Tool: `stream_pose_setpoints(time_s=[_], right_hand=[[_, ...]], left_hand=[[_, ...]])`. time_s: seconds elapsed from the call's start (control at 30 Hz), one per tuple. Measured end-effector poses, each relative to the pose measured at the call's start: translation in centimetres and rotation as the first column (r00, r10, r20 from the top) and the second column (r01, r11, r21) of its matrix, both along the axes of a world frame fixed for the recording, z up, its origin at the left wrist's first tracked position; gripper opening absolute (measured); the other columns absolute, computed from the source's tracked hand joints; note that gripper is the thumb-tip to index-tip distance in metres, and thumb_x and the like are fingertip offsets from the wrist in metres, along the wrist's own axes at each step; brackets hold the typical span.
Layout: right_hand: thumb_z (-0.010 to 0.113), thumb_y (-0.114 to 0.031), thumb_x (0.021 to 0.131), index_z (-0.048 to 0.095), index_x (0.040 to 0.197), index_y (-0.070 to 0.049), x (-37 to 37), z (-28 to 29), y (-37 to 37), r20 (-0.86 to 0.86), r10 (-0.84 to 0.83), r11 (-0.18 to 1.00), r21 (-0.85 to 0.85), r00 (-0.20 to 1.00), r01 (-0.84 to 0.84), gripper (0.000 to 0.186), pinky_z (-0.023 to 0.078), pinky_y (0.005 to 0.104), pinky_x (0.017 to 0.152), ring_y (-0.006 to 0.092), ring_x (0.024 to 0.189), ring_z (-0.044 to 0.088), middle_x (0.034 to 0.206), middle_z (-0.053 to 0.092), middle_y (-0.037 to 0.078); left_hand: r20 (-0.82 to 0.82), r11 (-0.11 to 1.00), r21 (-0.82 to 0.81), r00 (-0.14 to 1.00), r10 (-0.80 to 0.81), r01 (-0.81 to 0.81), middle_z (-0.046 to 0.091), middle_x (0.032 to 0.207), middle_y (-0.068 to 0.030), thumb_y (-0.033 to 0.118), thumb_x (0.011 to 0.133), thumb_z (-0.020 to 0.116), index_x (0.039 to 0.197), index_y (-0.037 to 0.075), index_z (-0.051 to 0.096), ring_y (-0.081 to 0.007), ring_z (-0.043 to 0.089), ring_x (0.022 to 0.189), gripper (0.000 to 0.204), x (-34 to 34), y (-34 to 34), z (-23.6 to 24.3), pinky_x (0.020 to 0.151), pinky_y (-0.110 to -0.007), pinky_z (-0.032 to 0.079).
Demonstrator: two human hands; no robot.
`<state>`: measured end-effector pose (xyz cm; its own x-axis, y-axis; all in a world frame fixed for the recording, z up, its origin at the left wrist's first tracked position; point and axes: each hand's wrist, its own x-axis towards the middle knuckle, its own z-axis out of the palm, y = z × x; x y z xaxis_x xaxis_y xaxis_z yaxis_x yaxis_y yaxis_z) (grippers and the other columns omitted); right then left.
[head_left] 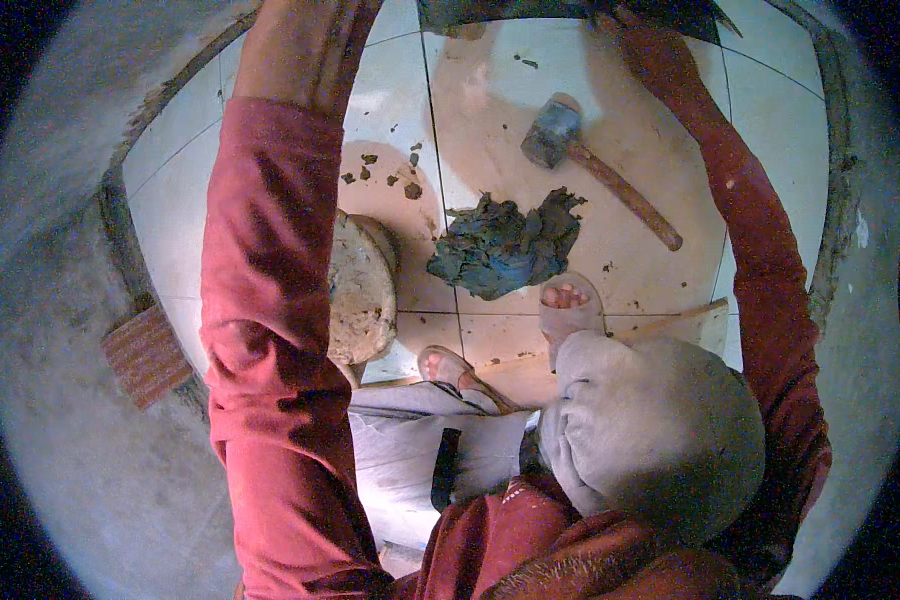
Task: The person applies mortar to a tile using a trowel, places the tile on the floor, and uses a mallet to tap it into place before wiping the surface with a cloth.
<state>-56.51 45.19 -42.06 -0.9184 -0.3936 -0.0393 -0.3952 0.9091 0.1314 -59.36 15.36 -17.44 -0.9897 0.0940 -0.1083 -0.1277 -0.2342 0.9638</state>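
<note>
My left arm, in a red sleeve, stretches up past the upper edge, so my left hand is out of view. At the top right my right hand [655, 52] reaches to the near edge of a dark flat piece [530, 10], its fingers closed at that edge; they are dim and partly cut off. Below it on the tiles lies a rubber mallet [625, 190] with a dark head and a wooden handle, touched by neither hand. A ragged heap of dark, wet-looking clay or mortar [510, 245] sits in front of my feet.
A round, pale, crusted container or stool [360, 290] stands at the left, partly behind my left arm. Dark crumbs [412, 190] dot the tiled floor [380, 85]. A reddish ribbed block [148, 358] lies at the far left. My sandalled feet [570, 300] are near the heap.
</note>
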Motion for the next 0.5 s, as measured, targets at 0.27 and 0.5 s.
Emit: stream_pose_setpoints(time_s=[0.27, 0.5], right_hand=[[0.058, -0.030, 0.096, 0.058, 0.136, -0.007, -1.7, 0.6, -1.2, -0.161, 0.310, 0.897, -0.277, 0.937, -0.345, 0.046, 0.053, 0.0556, 0.080, 0.0401, 0.099, 0.067, 0.125, 0.065, 0.024], [0.054, -0.034, 0.098, 0.061, 0.128, -0.001, -2.8, 2.4, -6.3, 0.070, 0.206, 0.935, -0.309, 0.976, -0.175, 0.045, 0.050, 0.0505, 0.094, 0.0370, 0.107, 0.065, 0.121, 0.066, 0.022]], left_hand=[[-0.043, 1.000, 0.015, 0.999, 0.000, 0.001, 0.058, 0.127, -0.0257, 0.015, 0.106, 0.052, 0.132, -0.014, 0.047, -0.0324, 0.067, 0.109, 0.039, -1.4, -0.8, -1.7, 0.095, -0.036, 0.061], [-0.022, 0.990, -0.096, 0.995, 0.102, -0.104, 0.060, 0.126, -0.0235, 0.013, 0.107, 0.050, 0.131, -0.013, 0.049, -0.0297, 0.067, 0.107, 0.035, 1.7, -0.2, 1.0, 0.095, -0.035, 0.061]])
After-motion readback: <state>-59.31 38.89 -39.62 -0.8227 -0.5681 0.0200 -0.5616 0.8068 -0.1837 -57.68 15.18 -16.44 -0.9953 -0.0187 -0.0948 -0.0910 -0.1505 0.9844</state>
